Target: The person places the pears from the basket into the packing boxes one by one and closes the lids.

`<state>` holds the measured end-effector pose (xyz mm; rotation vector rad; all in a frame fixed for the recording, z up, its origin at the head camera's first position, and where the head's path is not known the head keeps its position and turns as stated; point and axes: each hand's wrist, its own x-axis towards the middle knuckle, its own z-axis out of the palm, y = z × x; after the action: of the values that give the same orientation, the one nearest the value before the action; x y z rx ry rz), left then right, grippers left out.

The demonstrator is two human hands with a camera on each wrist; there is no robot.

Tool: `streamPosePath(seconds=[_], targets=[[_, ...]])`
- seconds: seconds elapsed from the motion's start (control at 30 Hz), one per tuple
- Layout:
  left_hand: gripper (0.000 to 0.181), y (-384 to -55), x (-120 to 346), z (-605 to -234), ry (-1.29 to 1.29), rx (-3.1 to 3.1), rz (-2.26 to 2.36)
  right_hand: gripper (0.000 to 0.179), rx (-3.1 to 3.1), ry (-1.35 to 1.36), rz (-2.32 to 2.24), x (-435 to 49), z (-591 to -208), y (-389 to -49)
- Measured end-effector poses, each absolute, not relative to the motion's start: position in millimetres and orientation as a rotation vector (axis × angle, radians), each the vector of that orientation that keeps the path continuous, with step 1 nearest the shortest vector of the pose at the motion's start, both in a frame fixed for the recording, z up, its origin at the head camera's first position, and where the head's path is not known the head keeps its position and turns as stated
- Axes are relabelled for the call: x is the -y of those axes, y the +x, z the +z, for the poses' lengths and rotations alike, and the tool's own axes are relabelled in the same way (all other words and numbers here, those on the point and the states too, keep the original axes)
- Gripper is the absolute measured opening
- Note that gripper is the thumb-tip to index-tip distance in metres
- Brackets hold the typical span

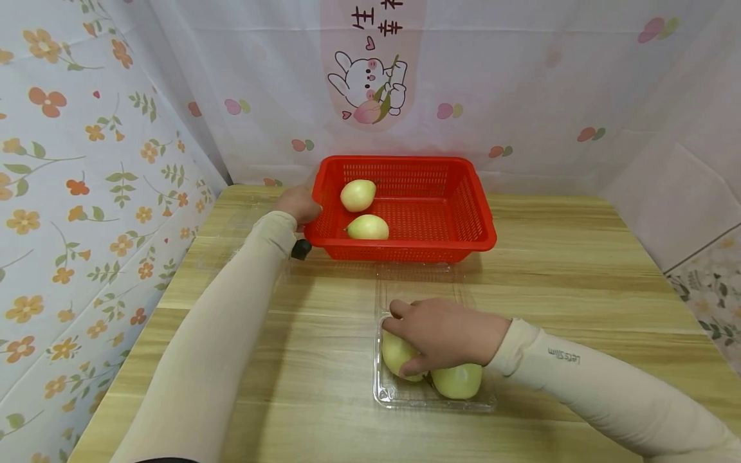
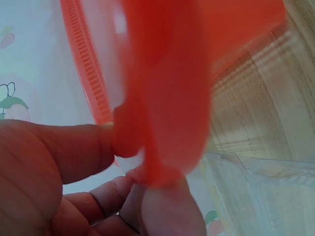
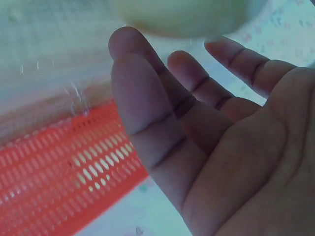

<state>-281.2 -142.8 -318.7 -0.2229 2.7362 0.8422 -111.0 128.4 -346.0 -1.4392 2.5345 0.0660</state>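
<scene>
My left hand (image 1: 298, 204) pinches the left rim of a red plastic basket (image 1: 405, 252). In the left wrist view, thumb and fingers meet around the basket's rim (image 2: 172, 98). Two pale yellow pears, one behind (image 1: 358, 195) and one in front (image 1: 368, 227), lie in the basket's left part. A clear plastic box (image 1: 393, 404) stands in front of the basket and holds a left pear (image 1: 396, 352) and a right pear (image 1: 458, 382). Over the left one is my right hand (image 1: 448, 331), partly covering it. Its fingers look loosely bent in the right wrist view, beside a pear (image 3: 192, 17).
The box's clear lid (image 1: 419, 283) lies folded back toward the basket. More clear plastic (image 1: 231, 235) sits on the wooden table (image 1: 324, 360) at the left, behind my left forearm. Patterned curtains (image 1: 521, 83) hang behind and at the sides. A small dark object (image 1: 301, 249) is beside my left wrist.
</scene>
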Motion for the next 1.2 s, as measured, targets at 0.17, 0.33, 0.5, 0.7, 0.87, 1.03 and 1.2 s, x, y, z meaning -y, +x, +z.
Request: streamPosePath(seconds=[0.17,0.33,0.5,0.7,0.87,1.03,1.2], targets=[[0.021,-282,141,-319,-0.197,-2.767,0.783,0.059,-2.552,-1.479,-0.013,-139,-337,-118],[0.022,-278,140,-317,-0.187,-2.793,0.784,0.056,-2.594,-1.447,-0.172,-155,-329,-125],[0.023,-273,140,-319,-0.162,-2.86,0.815,0.054,-2.662,-1.38,-0.341,-170,-323,-133],[0.027,-263,143,-317,-0.137,-2.862,0.846,0.046,-2.721,-1.295,-0.54,-189,-323,-140],[0.031,-248,144,-315,-0.057,-2.956,0.872,0.043,-2.776,-1.17,-0.678,-206,-325,-142],[0.031,-222,139,-319,-0.002,-3.014,1.078,0.038,-2.84,-0.967,-0.822,-226,-327,-141],[0.032,-194,134,-324,0.003,-3.012,1.247,0.033,-2.878,-0.797,-0.925,-244,-332,-142]])
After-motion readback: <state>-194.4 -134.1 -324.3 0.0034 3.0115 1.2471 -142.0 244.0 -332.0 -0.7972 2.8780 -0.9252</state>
